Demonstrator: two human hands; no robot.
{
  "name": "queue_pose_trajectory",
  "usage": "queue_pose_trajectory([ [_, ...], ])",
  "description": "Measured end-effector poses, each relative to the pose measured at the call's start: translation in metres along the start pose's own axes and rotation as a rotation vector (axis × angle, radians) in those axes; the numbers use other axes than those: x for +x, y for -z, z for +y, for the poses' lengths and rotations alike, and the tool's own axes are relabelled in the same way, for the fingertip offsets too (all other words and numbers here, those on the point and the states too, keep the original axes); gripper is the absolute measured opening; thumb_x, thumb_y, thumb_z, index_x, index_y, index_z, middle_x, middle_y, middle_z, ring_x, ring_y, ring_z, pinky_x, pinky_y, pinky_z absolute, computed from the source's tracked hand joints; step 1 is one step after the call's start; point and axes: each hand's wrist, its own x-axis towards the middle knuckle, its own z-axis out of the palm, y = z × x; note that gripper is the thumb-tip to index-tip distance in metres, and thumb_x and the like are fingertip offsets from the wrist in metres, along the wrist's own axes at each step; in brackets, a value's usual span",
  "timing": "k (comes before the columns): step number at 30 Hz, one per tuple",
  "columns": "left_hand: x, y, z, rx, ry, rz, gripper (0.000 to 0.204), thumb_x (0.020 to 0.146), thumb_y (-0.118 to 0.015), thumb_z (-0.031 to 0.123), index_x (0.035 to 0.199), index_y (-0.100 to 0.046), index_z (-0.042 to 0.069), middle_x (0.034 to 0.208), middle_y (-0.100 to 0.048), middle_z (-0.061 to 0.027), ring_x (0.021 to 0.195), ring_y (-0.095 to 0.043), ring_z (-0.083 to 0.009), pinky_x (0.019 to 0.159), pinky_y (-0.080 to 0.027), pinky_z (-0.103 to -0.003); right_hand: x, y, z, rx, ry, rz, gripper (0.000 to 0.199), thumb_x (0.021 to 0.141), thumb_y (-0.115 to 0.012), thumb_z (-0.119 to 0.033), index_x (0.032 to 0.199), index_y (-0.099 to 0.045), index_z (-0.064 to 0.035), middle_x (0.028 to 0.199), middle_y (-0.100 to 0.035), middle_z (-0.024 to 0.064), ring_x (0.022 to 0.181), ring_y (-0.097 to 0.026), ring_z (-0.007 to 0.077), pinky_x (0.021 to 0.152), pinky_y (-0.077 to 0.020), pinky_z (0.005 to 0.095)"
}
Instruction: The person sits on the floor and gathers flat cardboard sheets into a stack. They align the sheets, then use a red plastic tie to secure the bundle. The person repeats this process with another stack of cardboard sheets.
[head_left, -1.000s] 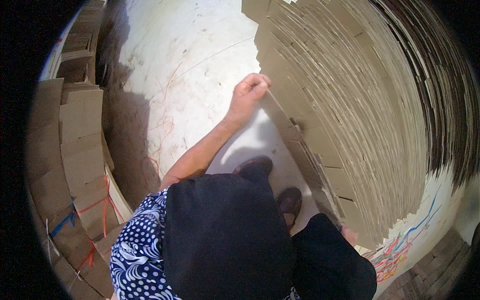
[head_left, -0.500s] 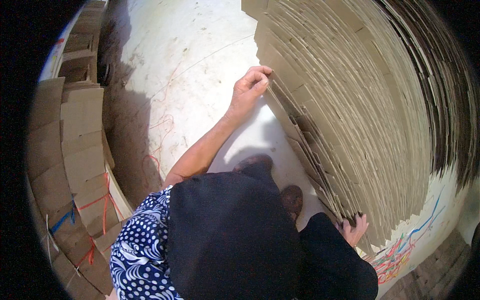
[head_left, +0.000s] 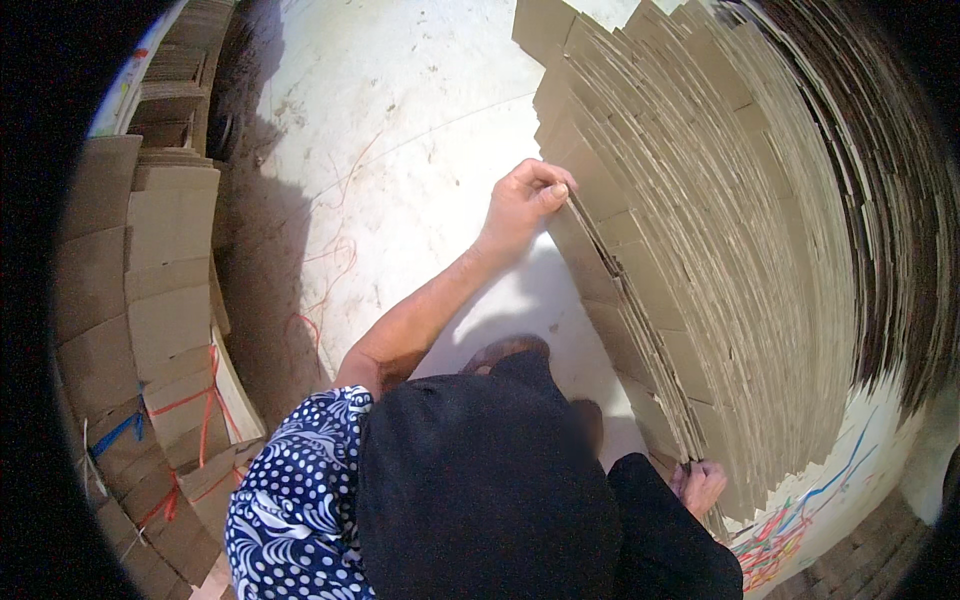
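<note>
A: Cardboard stack [head_left: 720, 250]?
B: Leaning upright on the floor [head_left: 400, 130], right of the person. Left hand [head_left: 525, 200] moved down its near edge, fingers [head_left: 552, 190] now pinching the front sheets.
A: Right hand [head_left: 700, 485]?
B: Came into view low at the stack's edge, fingers curled on it. Looks like separating a batch. Tied bundles [head_left: 150, 330] sit left.

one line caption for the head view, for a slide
Left hand and right hand grip the near sheets of a tall stack of flattened cardboard leaning over a pale floor.
</note>
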Motion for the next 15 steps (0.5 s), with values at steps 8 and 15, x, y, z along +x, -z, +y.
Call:
queue_pose_trajectory([
  [8, -0.012, -0.022, -0.005, 0.275, -0.114, 0.118, 0.023, 0.094, -0.048, 0.027, 0.084, -0.047, 0.006, 0.078, -0.044, 0.0019, 0.073, -0.040, -0.0087, 0.069, -0.038, -0.024, -0.024, -0.027, 0.032, 0.365, -1.004, -0.349, 0.040, 0.073, -0.071, -0.023, 0.099, -0.054, 0.0024, 0.088, -0.051, 0.0208, 0.078, -0.050, 0.0380, 0.067, -0.0405, 0.0455],
  [15, 0.009, 0.000, 0.008, 0.265, -0.116, 0.345, 0.024, 0.089, -0.050, 0.019, 0.068, -0.044, 0.008, 0.063, -0.045, -0.0001, 0.060, -0.040, -0.0087, 0.055, -0.036, -0.025, -0.057, -0.025, 0.038, 0.010, 0.122, -0.229, 0.035, 0.076, -0.067, -0.023, 0.101, -0.056, -0.0008, 0.098, -0.055, 0.0198, 0.085, -0.051, 0.0385, 0.075, -0.0397, 0.0469],
])
